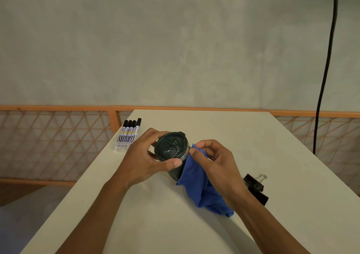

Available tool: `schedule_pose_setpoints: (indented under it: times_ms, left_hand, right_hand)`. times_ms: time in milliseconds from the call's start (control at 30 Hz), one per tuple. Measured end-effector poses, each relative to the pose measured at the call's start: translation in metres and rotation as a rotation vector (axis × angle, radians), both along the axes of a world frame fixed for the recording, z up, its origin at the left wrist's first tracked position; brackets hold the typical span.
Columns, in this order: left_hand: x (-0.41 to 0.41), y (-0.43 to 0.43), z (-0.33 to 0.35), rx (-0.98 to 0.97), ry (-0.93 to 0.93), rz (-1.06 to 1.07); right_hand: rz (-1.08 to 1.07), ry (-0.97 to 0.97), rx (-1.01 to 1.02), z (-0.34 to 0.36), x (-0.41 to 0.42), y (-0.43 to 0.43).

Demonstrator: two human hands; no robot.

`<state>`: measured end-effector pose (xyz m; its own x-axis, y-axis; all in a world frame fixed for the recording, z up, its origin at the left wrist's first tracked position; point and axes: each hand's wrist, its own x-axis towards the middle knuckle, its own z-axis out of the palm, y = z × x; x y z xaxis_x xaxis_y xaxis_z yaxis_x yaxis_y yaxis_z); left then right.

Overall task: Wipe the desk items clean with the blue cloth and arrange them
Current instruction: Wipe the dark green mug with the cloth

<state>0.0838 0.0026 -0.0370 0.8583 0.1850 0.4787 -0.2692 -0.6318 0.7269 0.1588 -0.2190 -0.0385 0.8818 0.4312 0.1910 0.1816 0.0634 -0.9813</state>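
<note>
The left grip [140,156] curls round the lidded cup [171,148], tilted on the bench [224,133], the right grip [214,162] pinching the blue cloth [194,185] against its side, where a hard rub might twist the cup loose.

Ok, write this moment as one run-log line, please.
left hand: grips dark lidded cup | right hand: pinches blue cloth against cup side | markers: lined up, far left | binder clips: near right
</note>
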Motion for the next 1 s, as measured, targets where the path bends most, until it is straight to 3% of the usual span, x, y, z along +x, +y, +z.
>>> schedule_pose_setpoints:
  times_ms: [167,433,667,1000]
  left_hand:
    - [0.001,0.001,-0.001,0.085,-0.103,0.111]
    - [0.000,0.002,-0.002,-0.048,-0.148,0.147]
    - [0.004,-0.005,0.000,-0.195,-0.159,0.289]
    - [0.007,-0.017,-0.004,-0.357,-0.194,0.311]
  right_hand:
    - [0.056,-0.020,-0.023,0.004,0.001,-0.001]
    - [0.095,-0.140,-0.068,-0.001,0.012,-0.013]
    - [-0.308,-0.432,0.052,-0.013,-0.016,-0.009]
    - [-0.255,-0.706,-0.360,-0.039,-0.017,0.013]
